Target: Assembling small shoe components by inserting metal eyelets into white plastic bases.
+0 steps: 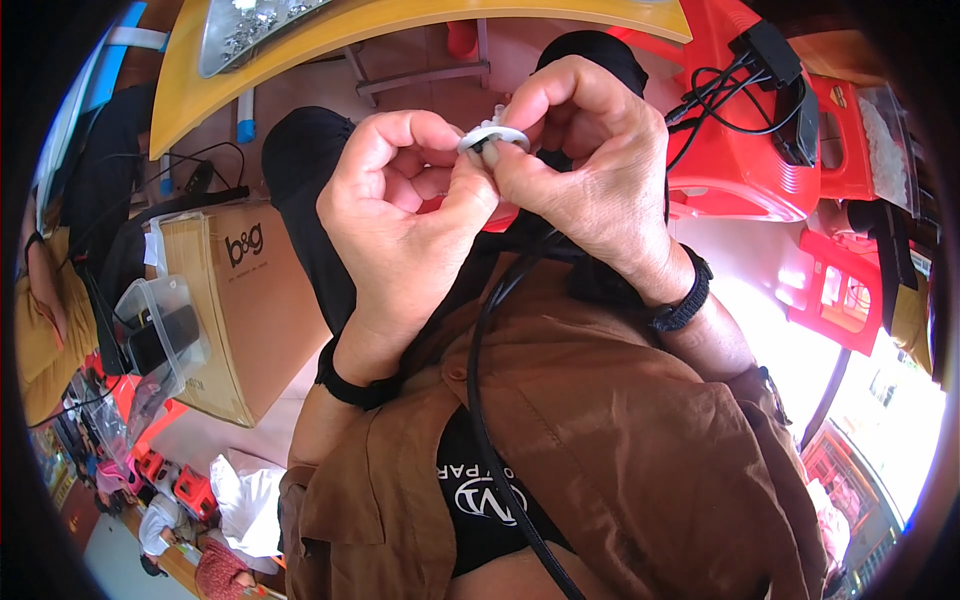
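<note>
Between both hands, above my lap, is a small white round plastic part [507,133]. A pale stub stands up from its top, and something dark shows at its underside, too small to make out. My left hand [400,205] pinches the part's left side between thumb and fingers. My right hand [600,175] grips the right side, its thumb pressed against the near rim. The fingertips hide much of the part. Behind my hands, a black cable [485,390] runs down over my clothes.
A yellow table [400,52] curves across the top, bearing a metal tray [213,55] of small shiny pieces. To the left stand a cardboard box [265,330] and a clear plastic container [170,365]. Black adapters [768,55] with tangled cables lie on a red plastic stool [735,150] at right.
</note>
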{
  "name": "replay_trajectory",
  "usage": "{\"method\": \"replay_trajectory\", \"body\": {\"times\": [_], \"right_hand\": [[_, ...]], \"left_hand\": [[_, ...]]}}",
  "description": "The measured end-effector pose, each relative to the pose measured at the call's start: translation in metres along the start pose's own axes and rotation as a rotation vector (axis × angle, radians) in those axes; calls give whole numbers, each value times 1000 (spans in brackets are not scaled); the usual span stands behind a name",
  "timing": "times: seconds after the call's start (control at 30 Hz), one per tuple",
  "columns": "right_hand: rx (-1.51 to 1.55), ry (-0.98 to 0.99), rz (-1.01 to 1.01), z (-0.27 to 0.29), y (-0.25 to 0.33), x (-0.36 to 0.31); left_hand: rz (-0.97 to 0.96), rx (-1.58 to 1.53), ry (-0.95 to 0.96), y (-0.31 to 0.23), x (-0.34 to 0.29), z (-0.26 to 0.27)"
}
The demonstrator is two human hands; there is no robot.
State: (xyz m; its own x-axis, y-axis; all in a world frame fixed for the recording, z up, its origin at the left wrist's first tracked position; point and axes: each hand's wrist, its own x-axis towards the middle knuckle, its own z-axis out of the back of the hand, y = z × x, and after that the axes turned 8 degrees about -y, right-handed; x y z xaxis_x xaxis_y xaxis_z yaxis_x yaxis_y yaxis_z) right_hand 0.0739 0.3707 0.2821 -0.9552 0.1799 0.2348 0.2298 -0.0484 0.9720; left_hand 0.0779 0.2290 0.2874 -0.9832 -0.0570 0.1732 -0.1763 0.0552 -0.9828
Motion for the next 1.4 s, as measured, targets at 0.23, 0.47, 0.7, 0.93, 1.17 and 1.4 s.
{"method": "replay_trajectory", "body": {"times": [0.23, 0.47, 0.7, 0.93, 1.17, 1.4], "right_hand": [[35, -17, -6, 2, -1, 3], [-400, 33, 504, 4, 10, 5], [-461, 7, 539, 4, 14, 5], [-511, 28, 454, 8, 16, 5], [-551, 24, 420, 10, 16, 5], [-173, 32, 151, 9, 7, 4]], "left_hand": [[65, -237, 25, 14, 3, 5], [-24, -55, -12, 0, 1, 5], [-133, 41, -20, 0, -1, 0], [-192, 106, 54, 2, -2, 1], [-157, 65, 107, 0, 0, 0], [56, -250, 86, 6, 1, 4]]}}
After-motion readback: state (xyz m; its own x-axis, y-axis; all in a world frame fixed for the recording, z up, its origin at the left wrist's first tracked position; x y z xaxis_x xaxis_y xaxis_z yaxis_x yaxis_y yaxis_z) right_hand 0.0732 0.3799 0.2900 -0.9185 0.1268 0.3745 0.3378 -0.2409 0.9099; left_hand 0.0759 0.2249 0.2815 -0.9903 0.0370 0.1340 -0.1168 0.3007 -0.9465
